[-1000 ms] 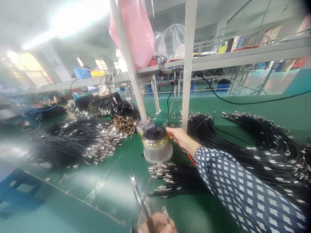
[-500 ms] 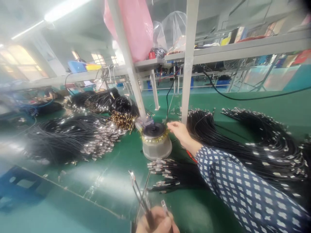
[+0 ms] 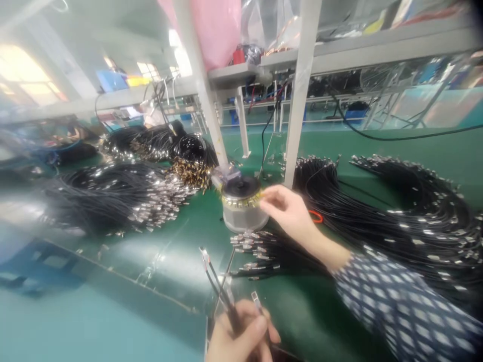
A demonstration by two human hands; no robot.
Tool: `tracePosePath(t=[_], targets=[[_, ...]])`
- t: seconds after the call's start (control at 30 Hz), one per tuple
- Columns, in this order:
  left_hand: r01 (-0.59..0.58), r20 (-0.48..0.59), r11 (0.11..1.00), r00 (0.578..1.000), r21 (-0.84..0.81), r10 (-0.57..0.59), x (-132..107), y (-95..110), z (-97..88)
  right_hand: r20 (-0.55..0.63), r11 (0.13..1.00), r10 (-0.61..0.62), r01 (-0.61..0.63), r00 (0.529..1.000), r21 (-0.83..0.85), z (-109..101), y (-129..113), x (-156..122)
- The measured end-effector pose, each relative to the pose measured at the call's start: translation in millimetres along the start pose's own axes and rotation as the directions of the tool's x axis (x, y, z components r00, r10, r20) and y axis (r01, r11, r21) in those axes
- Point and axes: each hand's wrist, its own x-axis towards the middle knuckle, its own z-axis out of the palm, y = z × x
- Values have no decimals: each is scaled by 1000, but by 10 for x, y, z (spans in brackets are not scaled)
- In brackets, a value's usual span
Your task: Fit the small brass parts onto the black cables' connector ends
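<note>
My left hand (image 3: 241,332) is closed around several black cables (image 3: 219,284), low in the middle of the view. Their bare silvery ends point up and away, and one cable with a metal end connector (image 3: 255,297) sticks up apart from the others. My right hand (image 3: 285,203) reaches forward, thumb and forefinger pinched at the right rim of a round white drum (image 3: 245,217). Small yellowish pieces (image 3: 241,202) ring the drum beneath its black top (image 3: 241,187). Whatever lies between those fingertips is too small to make out.
A cable bundle (image 3: 279,254) lies under my right forearm. Large black cable heaps lie right (image 3: 370,211) and left (image 3: 113,196). Two white posts (image 3: 302,100) rise behind the drum to a shelf (image 3: 377,50). An orange-red loop (image 3: 316,216) lies near my right wrist.
The view has tipped downward. My right hand has come lower and nearer against the drum's rim, its fingers more bent. My left hand still grips the cables.
</note>
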Motion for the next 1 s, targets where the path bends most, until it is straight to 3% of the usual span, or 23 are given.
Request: tracePosePath(t=[0.07, 0.13, 0.23, 0.4, 0.67, 1.0], targets=[[11, 23, 999, 1000, -36, -10, -47, 13, 40, 154, 992, 95, -106, 983, 63, -41, -30, -339], [14, 46, 998, 999, -67, -11, -85, 29, 78, 317, 904, 307, -379, 898, 200, -93, -43, -671], [22, 60, 996, 998, -90, -16, -120, 60, 125, 393, 780, 440, -560, 808, 278, -146, -51, -1049], [61, 67, 994, 996, -88, -55, -162, 113, 179, 375, 790, 426, -541, 823, 288, -127, -64, -1270], [64, 26, 997, 998, -33, -63, -224, 154, 223, 365, 827, 381, -490, 849, 277, -57, -36, -1296], [75, 57, 997, 996, -34, -73, -252, 178, 230, 340, 827, 386, -485, 858, 285, -25, -58, -1336]])
